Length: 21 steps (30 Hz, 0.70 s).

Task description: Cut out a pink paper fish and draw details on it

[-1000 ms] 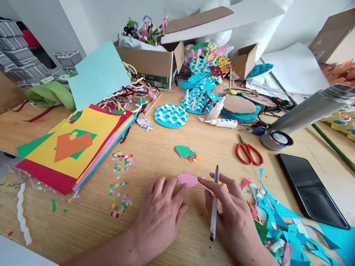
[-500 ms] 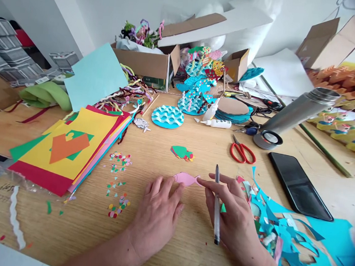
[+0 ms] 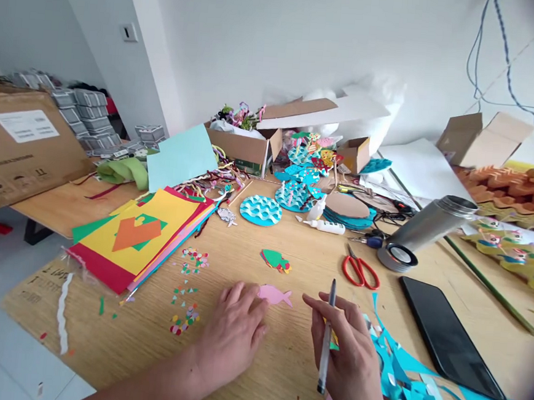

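A pink paper fish [image 3: 276, 295] lies flat on the wooden table. My left hand [image 3: 237, 327] rests on the table with fingers stretched out, its fingertips at the fish's left end. To the right of the tail, my right hand [image 3: 346, 339] holds a grey pen [image 3: 326, 346] upright between its fingers, the dark tip pointing up and away. That hand is apart from the fish. Just behind the fish sits a small pile of cut paper fish, a green one [image 3: 273, 260] on top with red and yellow edges below.
Red-handled scissors [image 3: 360, 271], a black phone [image 3: 450, 334] and a steel flask [image 3: 436, 222] are at right, beside blue paper scraps [image 3: 412, 378]. Coloured paper sheets [image 3: 129, 244] and confetti dots [image 3: 188, 317] lie left. Glue bottles [image 3: 327, 227] and a blue wavy disc [image 3: 261, 210] stand behind.
The view has tilted up and shows more wall. My right hand has drawn back from the fish's tail to the right, still holding the pen. My left hand stays by the fish.
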Each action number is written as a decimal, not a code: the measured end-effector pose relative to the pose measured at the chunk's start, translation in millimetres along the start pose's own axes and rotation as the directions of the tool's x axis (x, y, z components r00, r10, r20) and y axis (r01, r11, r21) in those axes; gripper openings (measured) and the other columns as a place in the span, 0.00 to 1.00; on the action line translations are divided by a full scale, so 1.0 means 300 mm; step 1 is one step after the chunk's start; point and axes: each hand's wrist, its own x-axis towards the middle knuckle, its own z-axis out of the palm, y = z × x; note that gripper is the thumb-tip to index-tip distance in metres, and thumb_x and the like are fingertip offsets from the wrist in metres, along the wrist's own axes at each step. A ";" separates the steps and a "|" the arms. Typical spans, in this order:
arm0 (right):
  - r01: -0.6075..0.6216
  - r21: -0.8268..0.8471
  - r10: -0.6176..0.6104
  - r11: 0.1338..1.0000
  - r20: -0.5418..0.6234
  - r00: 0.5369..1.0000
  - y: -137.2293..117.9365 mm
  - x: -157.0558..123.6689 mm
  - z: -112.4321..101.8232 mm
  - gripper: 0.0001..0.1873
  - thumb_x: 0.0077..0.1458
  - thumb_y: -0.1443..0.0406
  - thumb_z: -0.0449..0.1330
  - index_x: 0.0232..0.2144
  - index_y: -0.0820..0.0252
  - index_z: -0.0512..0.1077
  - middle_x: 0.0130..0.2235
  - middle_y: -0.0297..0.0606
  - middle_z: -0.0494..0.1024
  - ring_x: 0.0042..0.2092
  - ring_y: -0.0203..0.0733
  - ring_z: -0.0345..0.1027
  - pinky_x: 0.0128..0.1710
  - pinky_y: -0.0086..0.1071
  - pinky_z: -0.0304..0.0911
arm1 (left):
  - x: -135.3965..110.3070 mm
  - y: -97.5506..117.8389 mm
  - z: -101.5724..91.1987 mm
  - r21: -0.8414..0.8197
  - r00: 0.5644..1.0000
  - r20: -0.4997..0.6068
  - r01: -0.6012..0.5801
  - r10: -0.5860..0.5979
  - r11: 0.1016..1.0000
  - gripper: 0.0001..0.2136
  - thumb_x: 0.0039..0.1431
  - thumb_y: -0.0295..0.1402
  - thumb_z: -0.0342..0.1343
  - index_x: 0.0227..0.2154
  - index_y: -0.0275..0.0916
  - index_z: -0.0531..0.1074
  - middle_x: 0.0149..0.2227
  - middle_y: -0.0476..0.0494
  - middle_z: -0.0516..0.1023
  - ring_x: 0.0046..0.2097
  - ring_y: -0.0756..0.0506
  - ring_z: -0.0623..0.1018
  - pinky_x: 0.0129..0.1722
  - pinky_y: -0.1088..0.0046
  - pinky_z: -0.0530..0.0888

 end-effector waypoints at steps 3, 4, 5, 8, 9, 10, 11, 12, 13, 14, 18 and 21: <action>0.011 0.012 -0.011 1.000 -0.027 1.000 0.006 0.000 0.000 0.13 0.59 0.72 0.54 0.46 0.58 0.69 0.37 0.42 0.76 0.46 0.48 0.69 0.39 0.40 0.68 | 0.000 -0.013 -0.033 0.065 1.000 0.000 0.005 -0.005 0.998 0.13 0.62 0.35 0.51 0.48 0.44 0.68 0.49 0.43 0.70 0.52 0.41 0.65 0.52 0.58 0.64; 0.011 0.014 -0.011 1.000 -0.034 0.999 0.007 0.000 -0.001 0.13 0.59 0.72 0.54 0.46 0.58 0.69 0.37 0.42 0.76 0.46 0.48 0.69 0.39 0.40 0.68 | 0.002 -0.020 -0.044 0.080 1.000 0.005 0.001 -0.002 0.997 0.12 0.62 0.35 0.50 0.47 0.43 0.69 0.48 0.43 0.71 0.51 0.41 0.66 0.51 0.58 0.64; 0.011 0.016 -0.010 1.000 -0.042 0.999 0.008 0.000 -0.003 0.13 0.59 0.72 0.54 0.46 0.58 0.69 0.37 0.42 0.76 0.46 0.48 0.69 0.39 0.40 0.67 | 0.005 -0.029 -0.054 0.094 1.000 0.015 -0.008 0.006 0.996 0.11 0.62 0.35 0.50 0.46 0.42 0.69 0.47 0.43 0.72 0.51 0.41 0.66 0.51 0.58 0.64; 0.016 0.018 -0.015 1.000 -0.053 0.998 0.008 0.001 -0.009 0.14 0.59 0.72 0.53 0.47 0.58 0.68 0.37 0.42 0.77 0.46 0.48 0.68 0.39 0.41 0.67 | 0.020 -0.063 -0.076 0.139 0.998 0.053 -0.052 0.045 0.989 0.10 0.62 0.35 0.50 0.44 0.41 0.70 0.46 0.44 0.73 0.50 0.40 0.67 0.50 0.58 0.64; 0.018 0.019 -0.017 1.000 -0.052 0.999 0.007 0.002 -0.010 0.14 0.59 0.72 0.53 0.47 0.58 0.68 0.37 0.42 0.77 0.46 0.48 0.68 0.39 0.41 0.67 | 0.026 -0.075 -0.079 0.155 0.996 0.063 -0.066 0.057 0.986 0.10 0.62 0.35 0.50 0.44 0.41 0.70 0.46 0.44 0.73 0.49 0.40 0.67 0.50 0.58 0.64; 0.018 0.018 -0.017 1.000 -0.054 0.998 0.007 0.002 -0.011 0.14 0.59 0.72 0.53 0.47 0.58 0.68 0.37 0.42 0.77 0.46 0.49 0.69 0.39 0.41 0.67 | 0.032 -0.089 -0.081 0.167 0.995 0.069 -0.076 0.065 0.983 0.10 0.62 0.35 0.50 0.44 0.40 0.71 0.46 0.44 0.73 0.49 0.40 0.67 0.49 0.58 0.65; 0.017 0.014 -0.016 1.000 -0.058 0.998 0.007 0.002 -0.012 0.14 0.59 0.72 0.53 0.47 0.58 0.68 0.37 0.42 0.77 0.46 0.49 0.69 0.39 0.41 0.67 | 0.040 -0.103 -0.081 0.179 0.995 0.069 -0.082 0.070 0.980 0.10 0.63 0.35 0.49 0.44 0.41 0.71 0.46 0.44 0.73 0.49 0.40 0.68 0.49 0.58 0.65; 0.016 0.008 -0.015 1.000 -0.061 0.998 0.007 0.003 -0.012 0.14 0.60 0.72 0.53 0.47 0.58 0.68 0.37 0.42 0.77 0.46 0.49 0.69 0.39 0.41 0.67 | 0.049 -0.118 -0.079 0.188 0.995 0.069 -0.089 0.077 0.978 0.10 0.63 0.35 0.49 0.44 0.41 0.70 0.46 0.43 0.74 0.49 0.40 0.68 0.49 0.59 0.65; 0.015 0.002 -0.015 1.000 -0.067 0.998 0.008 0.003 -0.012 0.13 0.60 0.71 0.53 0.47 0.58 0.68 0.38 0.43 0.76 0.46 0.49 0.69 0.38 0.40 0.67 | 0.060 -0.134 -0.077 0.197 0.995 0.066 -0.089 0.078 0.976 0.11 0.63 0.35 0.49 0.45 0.41 0.70 0.46 0.43 0.74 0.49 0.40 0.68 0.49 0.59 0.65; 0.015 -0.005 -0.015 1.000 -0.072 0.997 0.009 0.003 -0.011 0.13 0.60 0.71 0.53 0.47 0.59 0.69 0.38 0.44 0.76 0.46 0.49 0.69 0.38 0.40 0.67 | 0.072 -0.152 -0.074 0.209 0.995 0.064 -0.088 0.076 0.974 0.11 0.63 0.36 0.50 0.46 0.41 0.70 0.46 0.43 0.74 0.49 0.40 0.68 0.49 0.60 0.65; 0.042 -0.039 -0.045 0.998 -0.094 0.995 0.022 0.002 -0.003 0.12 0.60 0.70 0.53 0.45 0.59 0.69 0.39 0.44 0.76 0.44 0.47 0.69 0.36 0.37 0.67 | 0.133 -0.236 -0.064 0.268 0.996 0.066 -0.070 0.054 0.961 0.12 0.63 0.36 0.48 0.46 0.39 0.71 0.46 0.42 0.74 0.49 0.40 0.69 0.49 0.60 0.66; 0.071 -0.056 -0.077 0.996 -0.113 0.991 0.036 0.000 0.006 0.12 0.60 0.70 0.54 0.45 0.60 0.70 0.39 0.44 0.75 0.45 0.46 0.69 0.36 0.36 0.67 | 0.180 -0.297 -0.062 0.283 0.995 0.093 -0.058 0.033 0.957 0.14 0.63 0.37 0.48 0.46 0.38 0.71 0.47 0.40 0.75 0.48 0.39 0.70 0.49 0.60 0.66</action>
